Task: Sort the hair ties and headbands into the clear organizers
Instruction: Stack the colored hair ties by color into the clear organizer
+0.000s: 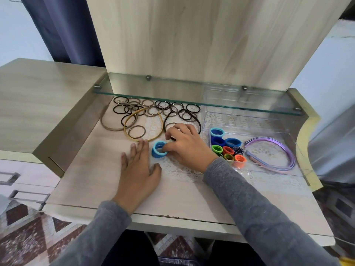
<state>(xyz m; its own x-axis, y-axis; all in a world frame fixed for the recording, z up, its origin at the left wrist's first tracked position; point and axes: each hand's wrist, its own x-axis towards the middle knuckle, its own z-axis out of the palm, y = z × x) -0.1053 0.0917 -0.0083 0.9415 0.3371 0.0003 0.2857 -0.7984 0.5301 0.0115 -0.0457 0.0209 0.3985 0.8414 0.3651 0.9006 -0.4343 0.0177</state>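
Pinching: right hand (184, 144) has thumb and curled fingers closed on a small stack of thick blue fabric hair ties (158, 150), just left of frame centre, low over or on the pale wood tabletop (92, 169); cannot tell which. Left hand (138, 169) lies flat beside the stack with straight fingers, holding nothing. Clear plastic organizer (249, 121) sits right of centre; its small front compartment is packed with rolled coloured hair ties (228, 150), and lilac and pink headbands (290, 156) lie in the wide section beside it. Thin brown and black elastic ties (153, 109) and a gold headband (125, 127) are unsorted at upper centre, under the glass shelf (192, 95). Likely risks: the pinch catches one side of the stack only, so an outer tie may slide off in transit. The front compartment looks nearly full, so pressing more in could pop a neighbour out. A dark brown headband (199, 125) lies close behind the knuckles and could be dragged along.
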